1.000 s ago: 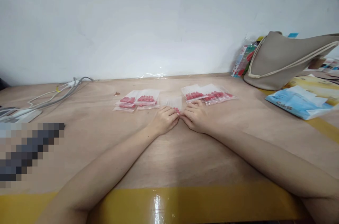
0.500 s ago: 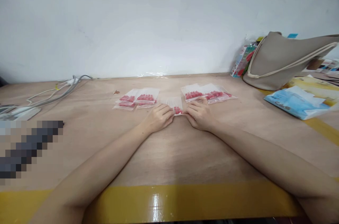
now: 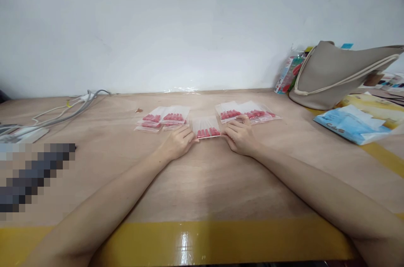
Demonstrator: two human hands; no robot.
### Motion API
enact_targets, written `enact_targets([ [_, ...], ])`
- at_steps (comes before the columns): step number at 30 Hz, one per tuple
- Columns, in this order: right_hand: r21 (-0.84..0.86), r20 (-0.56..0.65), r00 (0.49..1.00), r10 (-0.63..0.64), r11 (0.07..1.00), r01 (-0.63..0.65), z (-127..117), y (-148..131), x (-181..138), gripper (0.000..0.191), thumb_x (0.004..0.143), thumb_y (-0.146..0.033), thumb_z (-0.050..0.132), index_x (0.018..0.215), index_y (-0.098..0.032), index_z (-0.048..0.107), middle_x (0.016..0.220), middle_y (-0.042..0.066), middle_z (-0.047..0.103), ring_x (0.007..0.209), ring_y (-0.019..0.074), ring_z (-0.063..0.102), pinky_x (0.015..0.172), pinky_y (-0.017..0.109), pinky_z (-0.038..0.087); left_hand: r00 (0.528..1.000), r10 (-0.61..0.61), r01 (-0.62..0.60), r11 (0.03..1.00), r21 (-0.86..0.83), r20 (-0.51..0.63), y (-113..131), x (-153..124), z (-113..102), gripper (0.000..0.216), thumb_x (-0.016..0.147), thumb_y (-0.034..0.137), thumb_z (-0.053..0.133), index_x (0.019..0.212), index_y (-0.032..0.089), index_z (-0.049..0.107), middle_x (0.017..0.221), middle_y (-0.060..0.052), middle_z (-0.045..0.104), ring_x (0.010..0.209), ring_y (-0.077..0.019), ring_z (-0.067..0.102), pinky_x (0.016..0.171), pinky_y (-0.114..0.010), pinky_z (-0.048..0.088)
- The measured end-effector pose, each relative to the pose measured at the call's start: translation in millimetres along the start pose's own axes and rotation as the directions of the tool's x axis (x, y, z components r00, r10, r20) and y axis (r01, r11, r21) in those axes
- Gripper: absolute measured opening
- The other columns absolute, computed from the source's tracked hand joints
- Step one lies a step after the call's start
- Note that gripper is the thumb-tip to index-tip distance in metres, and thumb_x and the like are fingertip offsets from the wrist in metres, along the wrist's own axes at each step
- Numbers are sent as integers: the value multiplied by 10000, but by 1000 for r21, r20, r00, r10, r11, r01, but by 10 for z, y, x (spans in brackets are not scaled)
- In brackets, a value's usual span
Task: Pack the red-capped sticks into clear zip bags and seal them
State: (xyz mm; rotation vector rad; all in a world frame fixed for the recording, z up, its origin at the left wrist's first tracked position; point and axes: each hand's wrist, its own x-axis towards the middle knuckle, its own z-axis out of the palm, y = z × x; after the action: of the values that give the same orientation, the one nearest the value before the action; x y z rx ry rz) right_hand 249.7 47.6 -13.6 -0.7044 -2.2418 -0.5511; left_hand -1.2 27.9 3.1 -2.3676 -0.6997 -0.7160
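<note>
A small clear zip bag (image 3: pixel 205 127) with a row of red pieces along its near edge lies flat on the wooden table (image 3: pixel 202 183). My left hand (image 3: pixel 176 143) pinches its left corner with fingers closed. My right hand (image 3: pixel 240 137) pinches its right corner the same way. A pile of like bags with red pieces (image 3: pixel 164 118) lies just left of it. Another pile of such bags (image 3: pixel 248 112) lies just right, touching the back of my right hand.
A beige bag with rope handles (image 3: pixel 337 74) leans at the right, with a colourful packet (image 3: pixel 288 73) behind it. A blue wipes pack (image 3: pixel 352 124) lies in front of it. Grey cables (image 3: pixel 63 111) run at the left. Yellow tape (image 3: pixel 202 241) lines the near edge.
My hands have slid apart from the middle of the bag's near edge to its two corners, and the red pieces now show in a row between them.
</note>
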Motion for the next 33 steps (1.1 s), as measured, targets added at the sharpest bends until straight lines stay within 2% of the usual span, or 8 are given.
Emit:
enact_targets([
  [5,28,-8,1000,9,1000,-9,3,26,-19,143,866,-196,490,754,-177,577,747,25,651,789,169,557,845,376,290,1000,-4,4,1000,-12,10,-17,-38,37,324,936,275,426,644,165,511,610,-21,573,597,-147,527,594,-270,426],
  [9,232,48,998,35,972,-45,51,23,-57,97,866,-226,507,847,-202,599,870,49,646,790,166,570,715,311,378,1000,-22,23,994,-109,15,-21,-76,28,275,911,309,474,692,170,564,659,-25,613,642,-150,560,629,-273,443],
  [13,433,48,991,124,892,-132,133,-93,-54,127,851,-130,433,824,-203,533,862,64,621,770,160,579,670,280,441,983,-181,178,965,-192,3,-76,-88,-3,286,828,456,535,852,185,623,855,-58,662,848,-209,587,790,-355,442],
  [15,452,70,987,147,877,-163,170,-152,-24,124,836,-111,424,846,-209,499,935,73,628,823,173,592,711,299,458,926,-377,371,919,-131,-26,-147,-93,14,304,854,432,482,962,187,626,994,-78,650,983,-240,555,890,-404,394],
  [18,428,164,980,112,887,-173,225,-138,64,173,815,-89,415,904,-221,481,1109,76,604,946,193,591,773,322,466,781,-622,624,781,30,-50,-283,-125,90,330,890,389,418,1051,188,625,1116,-100,610,1099,-263,498,973,-437,321],
  [22,333,235,963,130,920,-205,296,142,235,294,774,-59,413,1013,-216,479,1193,97,559,989,217,578,770,326,467,685,-728,712,679,180,38,-414,-212,175,411,873,437,440,1175,195,577,1261,-128,525,1234,-293,395,1050,-491,210],
  [27,239,103,939,327,909,-343,274,648,276,216,808,-119,421,990,-212,492,1019,94,615,880,227,593,725,338,460,710,-688,669,725,165,149,-453,-297,182,411,841,461,471,1163,227,575,1208,-110,569,1167,-295,467,1034,-527,236],
  [33,136,-32,903,428,897,-421,89,1051,-174,119,812,-139,414,869,-195,502,915,116,633,826,240,590,699,358,446,756,-642,627,766,142,128,-486,-320,223,367,760,272,552,1120,218,600,1136,-99,617,1048,-298,550,968,-500,340],
])
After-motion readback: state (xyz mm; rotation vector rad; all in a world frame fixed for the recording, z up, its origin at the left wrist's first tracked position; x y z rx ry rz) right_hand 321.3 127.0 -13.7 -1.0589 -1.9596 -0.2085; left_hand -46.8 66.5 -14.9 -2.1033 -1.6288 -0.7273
